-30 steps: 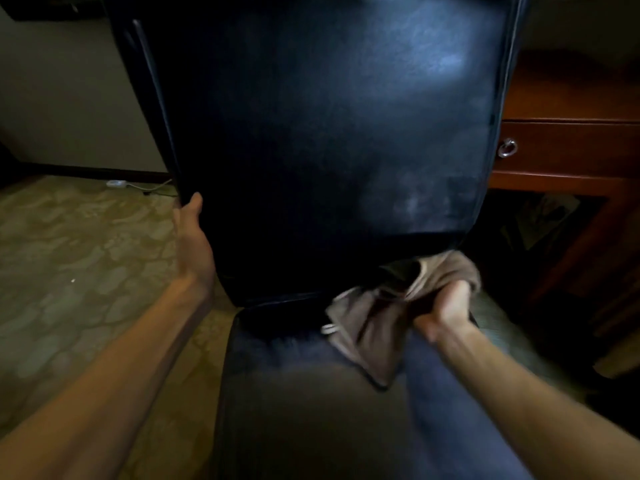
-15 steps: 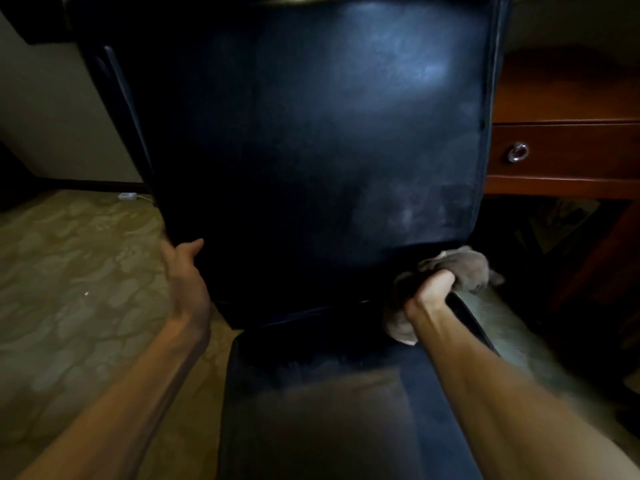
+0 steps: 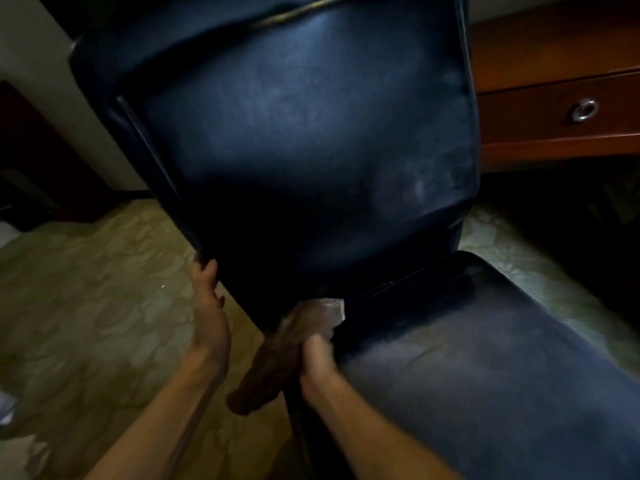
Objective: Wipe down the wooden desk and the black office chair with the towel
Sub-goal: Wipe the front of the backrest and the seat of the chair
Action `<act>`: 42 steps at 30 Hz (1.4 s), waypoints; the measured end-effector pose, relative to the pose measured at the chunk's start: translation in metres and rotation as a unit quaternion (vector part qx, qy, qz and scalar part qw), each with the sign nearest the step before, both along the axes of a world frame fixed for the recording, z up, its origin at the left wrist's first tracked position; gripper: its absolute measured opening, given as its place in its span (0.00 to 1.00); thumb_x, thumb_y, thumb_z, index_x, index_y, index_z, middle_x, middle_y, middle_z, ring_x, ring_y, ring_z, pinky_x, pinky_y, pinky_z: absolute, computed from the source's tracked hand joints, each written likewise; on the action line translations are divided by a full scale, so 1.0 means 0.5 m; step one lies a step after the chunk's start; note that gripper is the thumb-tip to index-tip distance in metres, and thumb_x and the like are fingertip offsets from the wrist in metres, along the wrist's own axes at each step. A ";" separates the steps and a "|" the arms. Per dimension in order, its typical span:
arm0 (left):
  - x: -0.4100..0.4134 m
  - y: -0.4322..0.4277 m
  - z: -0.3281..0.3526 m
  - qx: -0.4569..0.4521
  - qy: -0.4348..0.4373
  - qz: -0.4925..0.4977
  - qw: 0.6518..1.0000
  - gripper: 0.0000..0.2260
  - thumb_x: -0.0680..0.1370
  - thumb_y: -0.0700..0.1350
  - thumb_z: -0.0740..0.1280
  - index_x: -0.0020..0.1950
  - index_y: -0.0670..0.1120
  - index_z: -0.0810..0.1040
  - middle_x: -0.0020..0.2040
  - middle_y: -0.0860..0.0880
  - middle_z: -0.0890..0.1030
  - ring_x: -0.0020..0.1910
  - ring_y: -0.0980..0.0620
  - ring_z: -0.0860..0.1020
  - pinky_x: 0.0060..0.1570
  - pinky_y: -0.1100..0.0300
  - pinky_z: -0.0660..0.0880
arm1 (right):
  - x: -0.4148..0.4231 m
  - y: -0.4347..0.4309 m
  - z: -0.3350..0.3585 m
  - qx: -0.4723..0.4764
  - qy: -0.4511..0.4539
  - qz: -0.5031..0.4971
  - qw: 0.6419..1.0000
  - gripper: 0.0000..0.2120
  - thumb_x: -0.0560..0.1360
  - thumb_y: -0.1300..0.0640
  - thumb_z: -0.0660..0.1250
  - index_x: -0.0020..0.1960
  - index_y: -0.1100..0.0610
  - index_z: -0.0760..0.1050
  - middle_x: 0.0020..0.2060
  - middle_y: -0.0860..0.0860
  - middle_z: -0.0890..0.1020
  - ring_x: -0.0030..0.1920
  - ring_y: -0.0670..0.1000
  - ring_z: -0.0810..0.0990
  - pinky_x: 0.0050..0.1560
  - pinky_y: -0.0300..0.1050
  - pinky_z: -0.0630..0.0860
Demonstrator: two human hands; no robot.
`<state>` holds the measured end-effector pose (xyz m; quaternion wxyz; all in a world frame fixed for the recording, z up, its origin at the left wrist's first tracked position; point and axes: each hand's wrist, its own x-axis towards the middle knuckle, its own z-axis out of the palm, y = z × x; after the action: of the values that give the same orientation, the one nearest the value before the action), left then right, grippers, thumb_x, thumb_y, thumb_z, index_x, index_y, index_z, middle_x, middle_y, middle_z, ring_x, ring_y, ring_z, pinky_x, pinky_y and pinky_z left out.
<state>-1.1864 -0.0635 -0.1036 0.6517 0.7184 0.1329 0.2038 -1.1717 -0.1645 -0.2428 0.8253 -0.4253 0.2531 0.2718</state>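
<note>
The black office chair [image 3: 311, 140] fills most of the head view, its backrest upright and its seat [image 3: 485, 358] running to the lower right. My left hand [image 3: 207, 313] grips the backrest's lower left edge. My right hand [image 3: 317, 358] holds the brown towel [image 3: 287, 344] at the left end of the gap between backrest and seat; part of the towel hangs over the seat's left side. The wooden desk [image 3: 554, 129] shows at the upper right behind the chair.
A drawer with a round metal pull [image 3: 584, 110] is in the desk front. Patterned carpet [image 3: 86, 306] covers the floor on the left and beside the seat on the right. A pale wall [image 3: 41, 46] stands at the upper left.
My right hand has swept the towel from the right end of the backrest-seat gap across to the left end. The chair has turned, with the seat now pointing right.
</note>
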 end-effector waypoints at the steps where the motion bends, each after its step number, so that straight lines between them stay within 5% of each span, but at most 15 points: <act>1: -0.006 -0.004 0.006 -0.006 -0.008 -0.004 1.000 0.18 0.84 0.61 0.51 0.72 0.63 0.70 0.67 0.67 0.75 0.69 0.62 0.71 0.75 0.46 0.61 | 0.010 -0.036 0.008 -0.029 -0.016 -0.036 0.999 0.17 0.86 0.52 0.53 0.62 0.56 0.78 0.59 0.55 0.83 0.59 0.55 0.82 0.63 0.53 0.78; 3: -0.014 -0.006 0.017 -0.027 -0.010 -0.003 1.000 0.17 0.86 0.60 0.47 0.67 0.65 0.72 0.59 0.71 0.79 0.63 0.68 0.74 0.68 0.53 0.68 | 0.019 -0.106 0.017 0.015 -0.030 -0.134 0.990 0.19 0.86 0.49 0.55 0.70 0.58 0.74 0.65 0.60 0.79 0.66 0.61 0.78 0.70 0.57 0.72; 5: -0.011 0.004 0.013 -0.051 0.007 -0.008 0.999 0.23 0.86 0.61 0.44 0.73 0.60 0.71 0.64 0.67 0.78 0.66 0.65 0.74 0.62 0.57 0.69 | 0.022 -0.185 0.035 0.032 -0.065 -0.207 0.976 0.21 0.85 0.49 0.53 0.71 0.58 0.73 0.66 0.59 0.79 0.66 0.60 0.77 0.73 0.55 0.68; 9: -0.010 0.039 0.008 -0.061 0.021 -0.057 0.996 0.31 0.84 0.66 0.41 0.79 0.56 0.67 0.74 0.60 0.74 0.73 0.58 0.70 0.68 0.52 0.63 | 0.035 -0.332 0.075 -0.088 -0.069 -0.258 0.960 0.14 0.85 0.51 0.49 0.48 0.48 0.72 0.33 0.41 0.83 0.43 0.46 0.77 0.53 0.48 0.75; 12: 0.002 0.049 0.006 -0.066 0.024 -0.069 0.995 0.33 0.83 0.68 0.41 0.79 0.55 0.68 0.74 0.60 0.73 0.73 0.59 0.70 0.68 0.52 0.60 | 0.040 -0.343 0.107 -0.075 -0.096 -0.309 0.943 0.17 0.85 0.55 0.48 0.43 0.50 0.70 0.24 0.38 0.80 0.37 0.44 0.79 0.44 0.41 0.76; 16: 0.010 0.015 0.007 -0.068 0.000 -0.064 0.996 0.29 0.84 0.66 0.43 0.76 0.57 0.71 0.67 0.64 0.79 0.63 0.66 0.77 0.53 0.70 0.72 | 0.070 -0.197 0.101 -0.033 -0.088 -0.274 0.957 0.14 0.85 0.55 0.52 0.45 0.50 0.71 0.32 0.45 0.83 0.31 0.42 0.80 0.35 0.34 0.77; 19: 0.013 0.005 0.007 -0.043 -0.013 -0.059 0.997 0.22 0.85 0.63 0.44 0.69 0.60 0.73 0.54 0.71 0.82 0.53 0.73 0.79 0.41 0.78 0.74 | 0.073 -0.011 0.080 -0.014 -0.038 -0.244 0.969 0.07 0.82 0.52 0.57 0.52 0.49 0.74 0.55 0.55 0.78 0.53 0.55 0.80 0.57 0.49 0.79; 21: 0.012 0.005 0.011 -0.049 -0.020 -0.067 0.996 0.19 0.87 0.59 0.44 0.62 0.59 0.74 0.46 0.71 0.83 0.46 0.75 0.79 0.37 0.79 0.72 | 0.049 0.092 0.096 0.001 0.020 -0.218 0.976 0.08 0.81 0.52 0.57 0.53 0.51 0.74 0.56 0.57 0.77 0.59 0.59 0.77 0.62 0.56 0.77; 24: 0.009 0.017 0.011 -0.041 -0.004 -0.078 0.996 0.19 0.87 0.58 0.45 0.56 0.59 0.76 0.44 0.72 0.83 0.46 0.76 0.79 0.40 0.79 0.72 | 0.020 0.199 0.121 0.076 0.066 -0.242 0.965 0.16 0.83 0.62 0.56 0.68 0.66 0.73 0.63 0.65 0.79 0.65 0.66 0.77 0.68 0.62 0.73; 29: 0.017 0.059 0.023 0.013 0.024 -0.120 0.992 0.18 0.86 0.57 0.52 0.64 0.53 0.78 0.54 0.60 0.85 0.54 0.66 0.81 0.51 0.67 0.75 | -0.007 0.211 0.202 0.151 0.044 -0.196 0.968 0.16 0.81 0.59 0.63 0.68 0.61 0.75 0.54 0.60 0.82 0.48 0.58 0.82 0.44 0.50 0.82; 30: 0.016 0.054 0.025 0.031 0.021 -0.113 0.993 0.18 0.86 0.57 0.54 0.68 0.51 0.77 0.58 0.58 0.84 0.56 0.64 0.81 0.52 0.68 0.75 | -0.013 0.190 0.205 0.154 0.048 -0.180 0.970 0.16 0.80 0.56 0.65 0.66 0.59 0.76 0.54 0.59 0.83 0.48 0.57 0.82 0.47 0.51 0.82; 32: 0.020 0.041 0.027 0.077 0.004 -0.076 0.994 0.23 0.84 0.62 0.56 0.75 0.52 0.70 0.64 0.60 0.79 0.58 0.70 0.77 0.54 0.73 0.73 | -0.023 0.129 0.200 0.082 0.018 -0.140 0.987 0.17 0.80 0.51 0.65 0.64 0.60 0.78 0.55 0.59 0.83 0.53 0.59 0.83 0.59 0.55 0.80; 34: 0.027 0.019 0.031 0.116 -0.003 -0.044 0.992 0.33 0.79 0.68 0.56 0.80 0.54 0.64 0.72 0.58 0.74 0.68 0.66 0.72 0.68 0.64 0.69 | -0.029 0.057 0.189 -0.076 -0.036 -0.138 0.987 0.20 0.81 0.49 0.65 0.65 0.61 0.78 0.59 0.57 0.82 0.59 0.58 0.81 0.66 0.52 0.76; 38: 0.039 -0.037 0.037 0.091 0.017 -0.010 0.996 0.43 0.71 0.72 0.57 0.83 0.54 0.56 0.81 0.52 0.63 0.79 0.52 0.63 0.78 0.46 0.61 | -0.046 -0.112 0.184 -0.334 -0.191 -0.140 0.912 0.11 0.80 0.51 0.66 0.58 0.55 0.80 0.53 0.51 0.81 0.63 0.55 0.78 0.61 0.32 0.63; 42: 0.029 -0.095 0.039 0.187 -0.026 0.058 0.980 0.37 0.75 0.68 0.57 0.81 0.54 0.58 0.84 0.52 0.52 0.82 0.52 0.52 0.77 0.54 0.52 | -0.063 -0.268 0.204 -0.408 -0.214 -0.233 0.856 0.14 0.79 0.51 0.67 0.59 0.59 0.80 0.56 0.56 0.82 0.63 0.58 0.78 0.66 0.44 0.68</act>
<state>-1.1720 -0.1109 -0.0840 0.4960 0.8131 0.1172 0.2812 -1.2031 -0.2987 -0.1406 0.6507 -0.7001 0.2504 -0.1543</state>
